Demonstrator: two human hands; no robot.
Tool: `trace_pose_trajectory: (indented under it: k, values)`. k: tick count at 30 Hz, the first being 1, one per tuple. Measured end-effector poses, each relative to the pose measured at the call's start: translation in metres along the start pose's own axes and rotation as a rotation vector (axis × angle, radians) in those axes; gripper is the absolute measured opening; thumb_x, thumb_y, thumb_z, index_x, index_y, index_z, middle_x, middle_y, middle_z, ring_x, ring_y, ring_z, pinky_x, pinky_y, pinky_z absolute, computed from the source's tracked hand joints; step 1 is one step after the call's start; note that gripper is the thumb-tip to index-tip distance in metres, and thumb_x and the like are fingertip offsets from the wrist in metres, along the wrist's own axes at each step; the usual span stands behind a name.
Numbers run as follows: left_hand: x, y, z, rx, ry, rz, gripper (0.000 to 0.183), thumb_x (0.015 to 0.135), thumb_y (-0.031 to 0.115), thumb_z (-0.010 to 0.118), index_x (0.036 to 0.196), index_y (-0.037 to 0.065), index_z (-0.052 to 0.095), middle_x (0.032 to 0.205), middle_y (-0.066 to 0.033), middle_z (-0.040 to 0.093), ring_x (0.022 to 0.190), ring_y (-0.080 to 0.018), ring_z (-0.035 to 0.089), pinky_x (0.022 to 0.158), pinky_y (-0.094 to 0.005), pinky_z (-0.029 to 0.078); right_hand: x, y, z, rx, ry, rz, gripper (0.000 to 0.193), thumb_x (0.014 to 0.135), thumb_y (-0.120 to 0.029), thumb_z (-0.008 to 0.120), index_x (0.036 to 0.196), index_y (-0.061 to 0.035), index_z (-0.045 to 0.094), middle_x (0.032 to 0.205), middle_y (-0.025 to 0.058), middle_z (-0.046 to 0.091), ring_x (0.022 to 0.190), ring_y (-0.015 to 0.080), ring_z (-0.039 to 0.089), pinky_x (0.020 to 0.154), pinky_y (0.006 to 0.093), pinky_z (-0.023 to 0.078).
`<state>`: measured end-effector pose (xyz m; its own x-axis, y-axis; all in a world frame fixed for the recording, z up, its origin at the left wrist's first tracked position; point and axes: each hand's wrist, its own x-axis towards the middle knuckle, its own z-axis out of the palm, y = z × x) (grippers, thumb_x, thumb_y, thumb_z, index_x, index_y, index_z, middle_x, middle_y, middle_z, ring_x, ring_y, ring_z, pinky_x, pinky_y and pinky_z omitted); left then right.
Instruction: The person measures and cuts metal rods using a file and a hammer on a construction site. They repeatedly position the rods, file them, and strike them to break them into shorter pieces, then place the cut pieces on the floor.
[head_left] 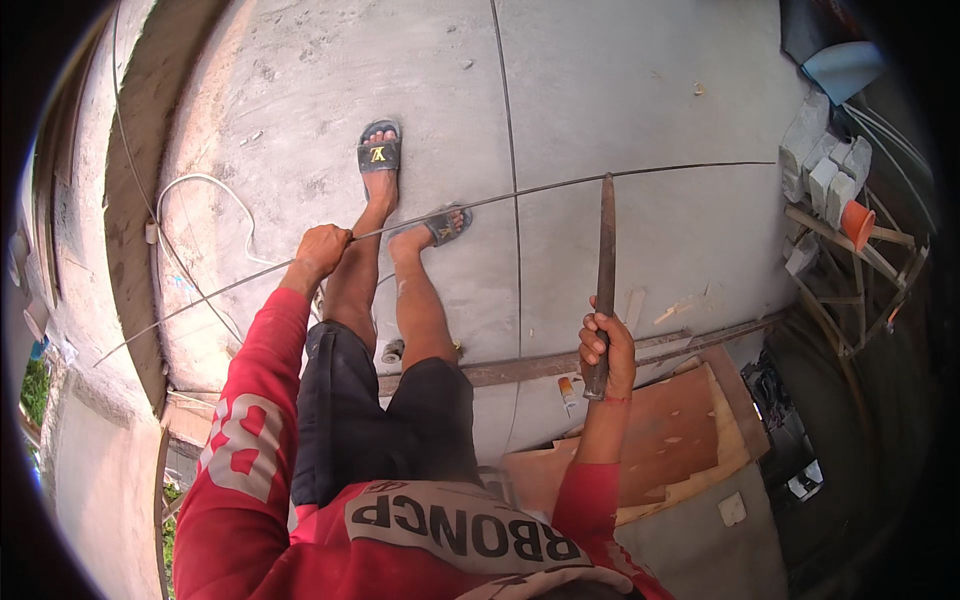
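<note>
My left hand (322, 250) is closed around a long, thin steel rod (450, 207), which runs from the lower left, across in front of my feet, to the far right. In my right hand (612, 350) is a dark tapered bar (606, 240), gripped near its thick lower end and pointing away from me. The bar's narrow far tip meets the rod to the right of its middle. Whether the tip hooks round the rod or only touches it, I cannot tell. Both my feet, in black slide sandals (378, 150), are on the grey concrete floor (640, 90).
A dark line (508, 120) crosses the floor. White cable (205, 178) curls at the left by a low concrete ledge (130, 200). To the right are concrete blocks (825, 165), an orange cup (857, 224) and wooden pieces. A plywood sheet (670, 440) lies near my right arm.
</note>
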<state>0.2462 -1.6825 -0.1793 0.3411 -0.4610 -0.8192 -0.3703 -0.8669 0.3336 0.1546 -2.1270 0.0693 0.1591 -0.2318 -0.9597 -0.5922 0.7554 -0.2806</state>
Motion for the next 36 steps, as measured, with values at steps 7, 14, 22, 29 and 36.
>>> trace_pose_trajectory:
  k: [7,14,22,29,36]
  values:
    - [0.034,0.011,0.021,0.035,0.023,-0.049,0.021,0.094,0.018,0.054,0.094,0.008,0.073,0.085,-0.0192,0.071,0.083,-0.0363,0.071,0.073,-0.0474,0.057,0.038,-0.030,-0.020,0.112,-0.075,0.120,0.037,0.101,-0.013,0.051,0.132,0.0054,0.045,0.084,0.0060,0.050,0.052,0.0060,0.045,0.038,0.0204,0.042]
    - [0.061,0.031,0.010,0.041,0.078,-0.013,0.021,0.094,0.018,0.054,0.092,0.009,0.073,0.083,-0.0191,0.071,0.081,-0.0356,0.071,0.071,-0.0459,0.057,0.028,-0.009,-0.019,-0.200,-0.153,0.130,0.036,0.102,-0.016,0.050,0.133,0.0021,0.048,0.083,0.0035,0.053,0.054,0.0049,0.048,0.039,0.0199,0.041]
    - [0.125,0.070,-0.004,-0.013,0.136,-0.061,0.023,0.093,0.018,0.054,0.094,0.004,0.072,0.086,-0.0242,0.070,0.083,-0.0371,0.072,0.073,-0.0474,0.057,0.023,0.049,0.004,0.008,-0.120,0.239,0.035,0.100,-0.014,0.052,0.132,-0.0033,0.050,0.083,0.0025,0.052,0.055,0.0061,0.048,0.042,0.0220,0.042]
    - [0.160,0.063,-0.009,-0.084,0.193,-0.074,0.025,0.091,0.011,0.050,0.099,0.010,0.074,0.095,-0.0220,0.072,0.090,-0.0356,0.072,0.079,-0.0457,0.057,0.020,0.070,0.009,0.136,-0.090,0.245,0.038,0.101,-0.013,0.050,0.136,0.0002,0.046,0.084,0.0055,0.053,0.053,0.0072,0.048,0.041,0.0227,0.042]
    - [0.161,0.003,0.011,-0.167,-0.032,-0.037,0.023,0.088,0.015,0.056,0.105,0.010,0.072,0.100,-0.0216,0.071,0.097,-0.0395,0.069,0.084,-0.0472,0.055,0.023,0.066,0.013,0.136,-0.073,0.237,0.044,0.101,-0.014,0.047,0.142,0.0023,0.041,0.084,0.0061,0.051,0.052,0.0072,0.043,0.038,0.0217,0.040]
